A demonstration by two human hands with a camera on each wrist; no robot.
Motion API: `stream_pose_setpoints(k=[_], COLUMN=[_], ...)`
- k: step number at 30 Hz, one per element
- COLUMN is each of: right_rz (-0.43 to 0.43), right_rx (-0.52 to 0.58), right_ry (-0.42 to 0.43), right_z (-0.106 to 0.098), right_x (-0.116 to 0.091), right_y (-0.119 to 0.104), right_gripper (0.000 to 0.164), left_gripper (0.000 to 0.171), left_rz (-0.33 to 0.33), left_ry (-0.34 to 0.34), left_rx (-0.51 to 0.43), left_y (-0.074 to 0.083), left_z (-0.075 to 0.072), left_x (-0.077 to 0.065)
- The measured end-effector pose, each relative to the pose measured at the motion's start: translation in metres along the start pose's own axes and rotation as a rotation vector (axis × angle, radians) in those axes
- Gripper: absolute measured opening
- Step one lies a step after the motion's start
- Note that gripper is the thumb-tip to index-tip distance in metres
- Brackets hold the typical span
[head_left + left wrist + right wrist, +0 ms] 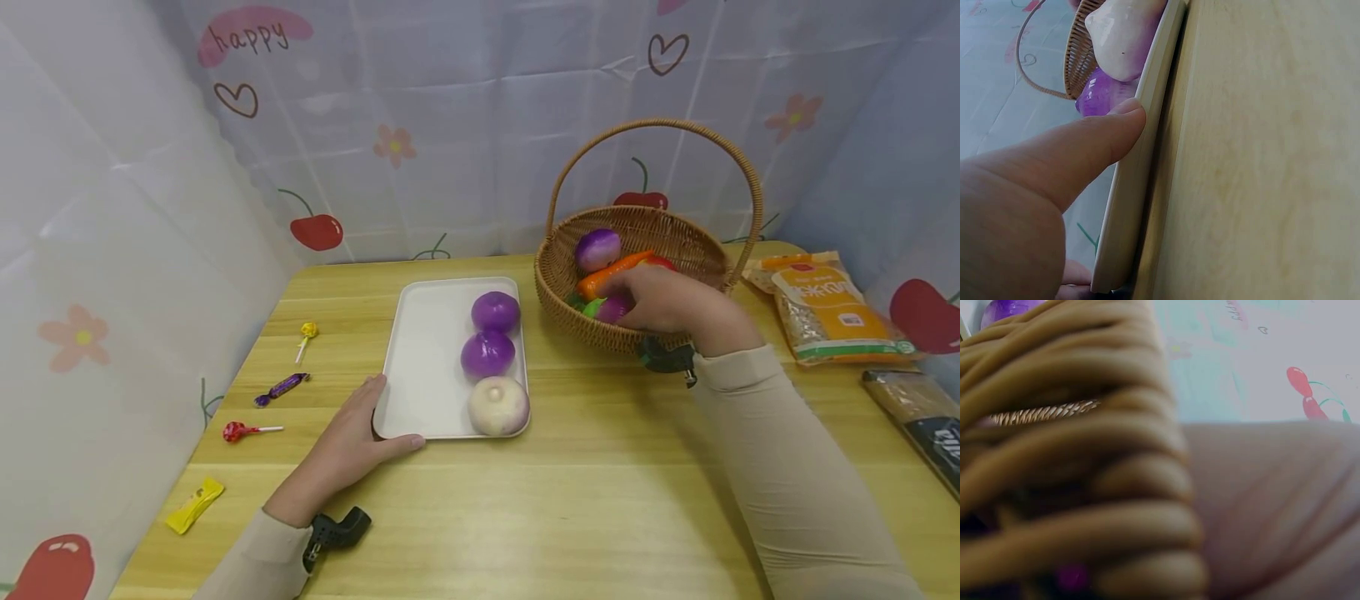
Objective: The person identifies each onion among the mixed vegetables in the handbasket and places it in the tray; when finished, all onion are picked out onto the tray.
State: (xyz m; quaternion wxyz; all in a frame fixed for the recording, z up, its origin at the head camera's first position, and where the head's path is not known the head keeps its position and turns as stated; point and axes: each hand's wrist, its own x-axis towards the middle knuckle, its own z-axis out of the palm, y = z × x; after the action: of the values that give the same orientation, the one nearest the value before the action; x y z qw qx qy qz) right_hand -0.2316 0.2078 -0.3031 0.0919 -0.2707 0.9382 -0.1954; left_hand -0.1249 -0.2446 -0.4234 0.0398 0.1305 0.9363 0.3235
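Observation:
My left hand (pixel 341 442) rests at the near left corner of a white tray (pixel 427 358). Its thumb lies straight along the front rim, as the left wrist view also shows, and its other fingers lie by the left side. On the tray's right side stand two purple onions (pixel 496 312) and a white-and-purple turnip (pixel 498 406). Inside a wicker basket (pixel 562 312), my right hand (pixel 671 304) reaches down at a purple vegetable with a green top (pixel 613 310), beside an orange carrot (pixel 611 273). Whether it grips anything is hidden; basket weave blocks the right wrist view.
A purple-and-white vegetable (pixel 597 249) lies in the basket, under its tall handle (pixel 656 123). Lollipops (pixel 234 431) and wrapped candies (pixel 283 387) line the table's left side. An orange-labelled food bag (pixel 836 308) and a dark-labelled packet (pixel 918 425) lie at right.

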Motion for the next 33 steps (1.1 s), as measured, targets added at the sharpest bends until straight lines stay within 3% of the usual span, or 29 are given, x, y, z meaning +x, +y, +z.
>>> stream_pose_setpoints(k=[4, 33], right_rz=[0.023, 0.084], right_rx=[-0.002, -0.023], right_ry=[-0.001, 0.004], right_z=[0.0007, -0.0004], right_x=[-0.0010, 0.0006], right_y=[-0.0008, -0.0010], right_gripper=[0.020, 0.026], left_gripper=[0.120, 0.122], left_rz=[-0.004, -0.011], left_ry=[0.000, -0.001], left_rx=[0.001, -0.008], left_y=[-0.0001, -0.0012], left_z=[0.0005, 0.0008], left_x=[0.0001, -0.0008])
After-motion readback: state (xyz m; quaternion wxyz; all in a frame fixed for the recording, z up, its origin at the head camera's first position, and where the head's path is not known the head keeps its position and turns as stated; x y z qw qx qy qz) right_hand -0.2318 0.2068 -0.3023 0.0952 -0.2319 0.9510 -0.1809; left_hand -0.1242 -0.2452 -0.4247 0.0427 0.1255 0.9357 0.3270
